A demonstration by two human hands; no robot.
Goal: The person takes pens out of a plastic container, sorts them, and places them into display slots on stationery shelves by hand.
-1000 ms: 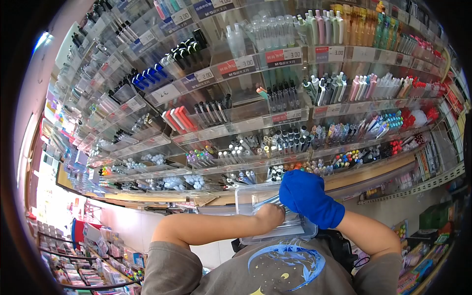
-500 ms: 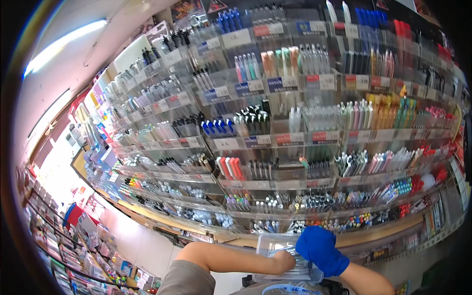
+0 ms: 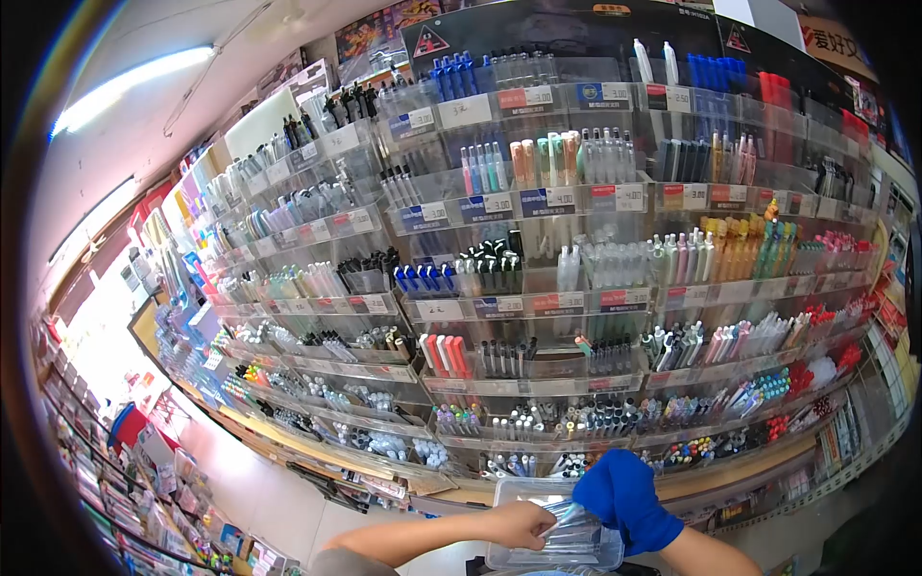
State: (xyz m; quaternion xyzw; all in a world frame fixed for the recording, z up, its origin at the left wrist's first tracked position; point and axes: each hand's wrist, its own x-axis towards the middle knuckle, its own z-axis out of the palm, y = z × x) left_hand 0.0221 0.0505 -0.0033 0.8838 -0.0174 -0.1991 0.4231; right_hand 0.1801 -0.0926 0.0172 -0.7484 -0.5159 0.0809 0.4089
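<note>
A clear plastic box (image 3: 499, 492) holding several slim pens (image 3: 574, 531) sits low in front of me. My left hand (image 3: 521, 525) is bare and closed over the box's left side. What looks like a thin pen runs from its fingers toward my right hand. Bright blue fabric, apparently a glove, covers my right hand (image 3: 622, 499) to the wrist. This hand is bunched up above the box's right side. Its fingertips, and whatever they may hold, are hidden.
A tall, tiered clear display rack (image 3: 538, 386) full of pens and markers, with price labels, fills the view ahead. Beneath it runs a wooden ledge (image 3: 711, 483). Another stocked shelf (image 3: 125, 499) stands at the left, beyond a strip of pale floor (image 3: 259, 480).
My left hand has shifted left, away from the blue-covered hand, and more pens show between them. The view has tilted up, showing more of the rack's top. The right hand stays above the box.
</note>
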